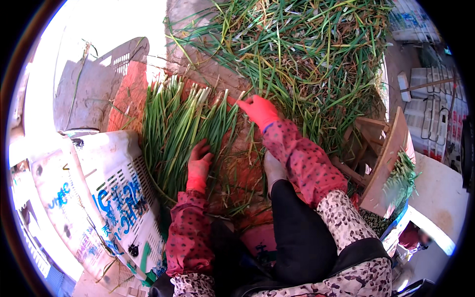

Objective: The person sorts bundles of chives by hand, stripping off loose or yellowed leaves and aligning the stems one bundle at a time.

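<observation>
A row of long green stalks with pale white ends (173,133), like scallions or chives, lies side by side on a reddish mat (227,173). Their white ends point away from me. My left hand (199,166), in a red glove with dark-looking fingertips, rests at the right edge of the row, fingers loosely bent and apart over the leaves. Farther off, my right hand (260,111), also red-gloved, reaches to the row's far right corner. Its thumb and index finger close at the white end of a stalk (241,95); the other fingers are folded in.
A big heap of loose green and dried leaves (311,59) spreads beyond my right hand. At left stands a white plastic crate (116,193) with blue writing. A wooden frame (383,158) with a bunch of greens (402,178) is at right. Stacked pale crates (430,109) stand farther right.
</observation>
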A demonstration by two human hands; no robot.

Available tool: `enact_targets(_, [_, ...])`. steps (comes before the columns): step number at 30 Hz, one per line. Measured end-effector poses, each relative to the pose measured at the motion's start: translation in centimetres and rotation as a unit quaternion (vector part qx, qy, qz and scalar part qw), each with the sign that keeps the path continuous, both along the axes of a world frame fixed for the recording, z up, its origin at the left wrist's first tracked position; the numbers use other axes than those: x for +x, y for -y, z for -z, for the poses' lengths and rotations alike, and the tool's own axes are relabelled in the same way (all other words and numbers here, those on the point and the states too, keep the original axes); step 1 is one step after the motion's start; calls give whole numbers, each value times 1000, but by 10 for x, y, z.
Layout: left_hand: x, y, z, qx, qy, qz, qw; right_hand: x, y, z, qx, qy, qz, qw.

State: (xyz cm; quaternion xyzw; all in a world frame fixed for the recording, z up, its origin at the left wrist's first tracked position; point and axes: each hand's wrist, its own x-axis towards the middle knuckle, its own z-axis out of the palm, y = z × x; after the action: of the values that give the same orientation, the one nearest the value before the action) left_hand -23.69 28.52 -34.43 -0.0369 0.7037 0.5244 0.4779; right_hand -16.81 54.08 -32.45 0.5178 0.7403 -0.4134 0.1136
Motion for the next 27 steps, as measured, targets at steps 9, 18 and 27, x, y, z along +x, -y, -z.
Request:
enact_targets(9, [-3,-31,-77,77,-305,47,948,9,21,-62,-215,-242,100,941])
enact_targets(18, [-1,-76,-112,112,25,181,977,51,24,-93,142,-294,-240,914])
enact_targets(27, [2,-71,-136,83,211,236,945,109,-24,-101,362,-97,-273,886])
